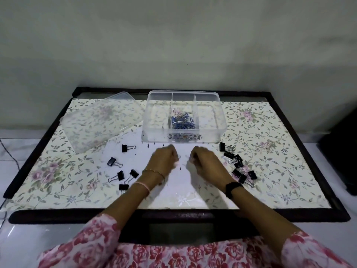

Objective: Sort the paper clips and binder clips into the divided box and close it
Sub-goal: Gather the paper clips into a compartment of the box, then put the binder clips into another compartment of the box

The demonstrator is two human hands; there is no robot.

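Note:
The clear divided box stands open at the back middle of the table, with several blue paper clips piled in its middle compartment. Its two side compartments look empty. Black binder clips lie in two groups: several at the left and several at the right. My left hand and my right hand rest close together on the white glare patch just in front of the box, fingers curled down onto the table. Tiny clips seem to lie between them, but blur hides what the fingers hold.
The clear lid lies tilted at the back left, beside the box. A floral cloth covers the dark-framed table. A dark object stands off the table at the right. A wall rises right behind the table.

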